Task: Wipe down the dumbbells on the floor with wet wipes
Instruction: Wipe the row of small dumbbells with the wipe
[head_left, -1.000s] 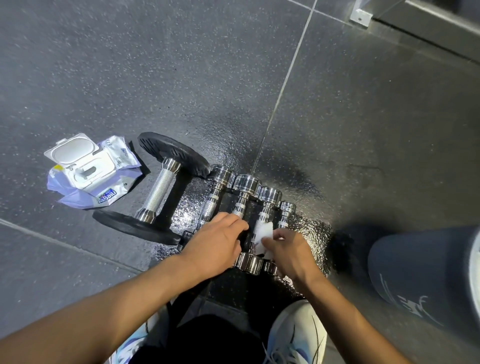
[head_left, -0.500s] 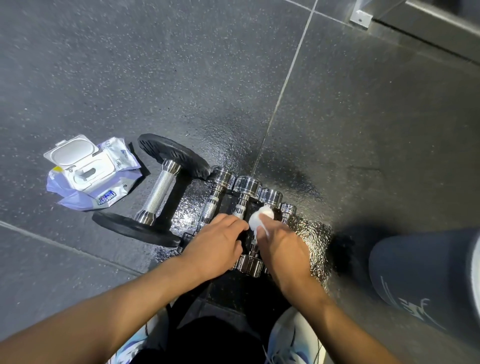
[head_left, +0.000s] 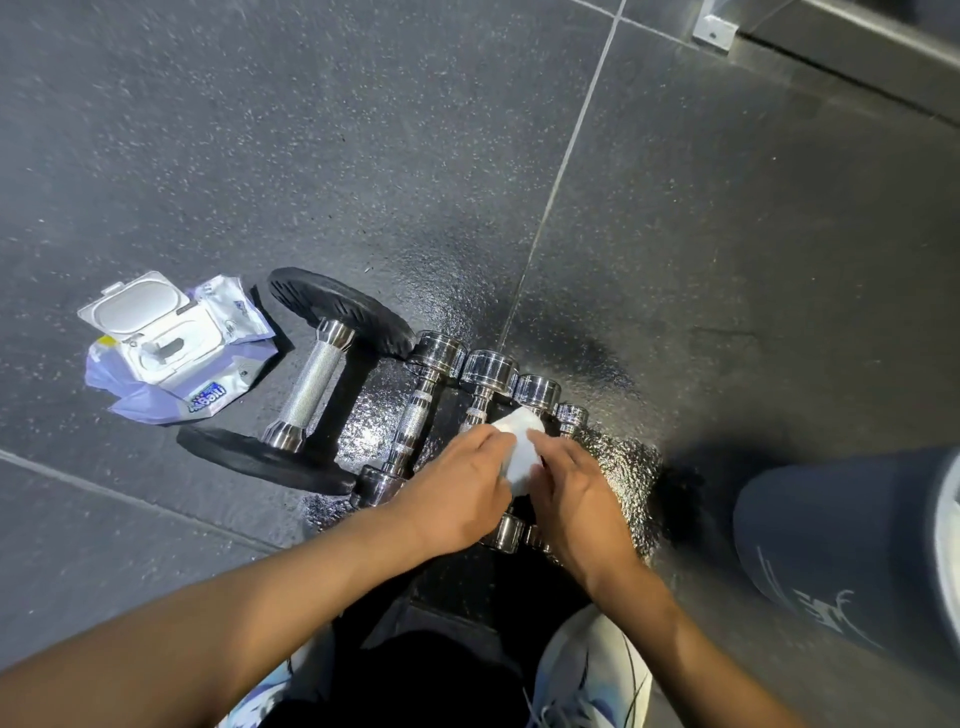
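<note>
We see four chrome dumbbells (head_left: 415, 415) lying side by side on the dark speckled floor (head_left: 363, 156), touching or nearly so. Their long axes run away from the person and lean a little to the right. The far heads step down in size from left to right.

Just to their left lies a larger black-plated dumbbell (head_left: 311, 384), its knurled handle pointing much the same way. A wet-wipe pack (head_left: 166, 343) sits beyond that with its lid flipped open.

A bunched white wipe (head_left: 519, 447) lies over the handles of the right-hand chrome dumbbells, between the two hands. The right hand (head_left: 582, 499) grips it, with the thumb on top and the fingers curled under and out of sight. The left hand (head_left: 457, 493) lies across the middle handles. Its fingers are bent and close together, with the tips at the wipe's left edge. We cannot tell whether they clasp a handle.

The floor round the dumbbells shines wet. A pale seam (head_left: 561, 171) runs from the far heads up to the top edge, with open floor on both sides. A white shoe (head_left: 592, 670) sits near the close ends. A dark grey printed shape (head_left: 841, 551) fills the right edge, well apart from the row.
</note>
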